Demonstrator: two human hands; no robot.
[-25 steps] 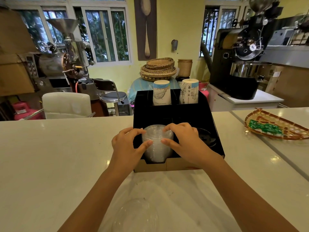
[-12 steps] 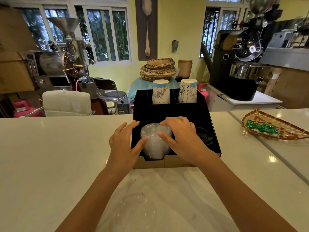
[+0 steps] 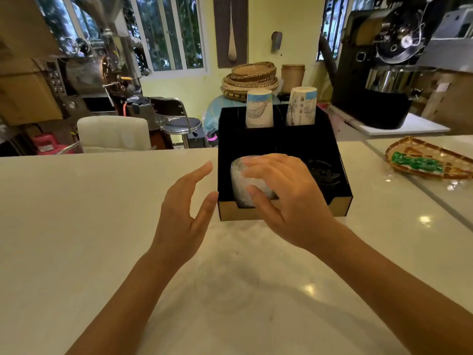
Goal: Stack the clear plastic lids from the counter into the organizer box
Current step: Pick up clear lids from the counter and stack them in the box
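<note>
A stack of clear plastic lids (image 3: 240,187) stands in the front left compartment of the black organizer box (image 3: 341,204) on the white counter. My right hand (image 3: 291,201) hovers against the stack with fingers spread, fingertips over its top and thumb at its front, gripping nothing. To the left of the box, my left hand (image 3: 183,213) is open, palm turned toward it, thumb tip near the box's front left corner. One more clear lid (image 3: 226,285) lies faintly visible on the counter between my forearms.
Black lids (image 3: 323,172) fill the box's front right compartment. Two paper cup stacks (image 3: 259,108) (image 3: 301,106) stand in its back slots. A woven tray (image 3: 409,147) holding a green packet sits at the right. Coffee machines stand beyond the counter.
Both hands were cupped around the lid stack in the box. My left hand has let go and drawn back to the left; my right hand has loosened and spread its fingers.
</note>
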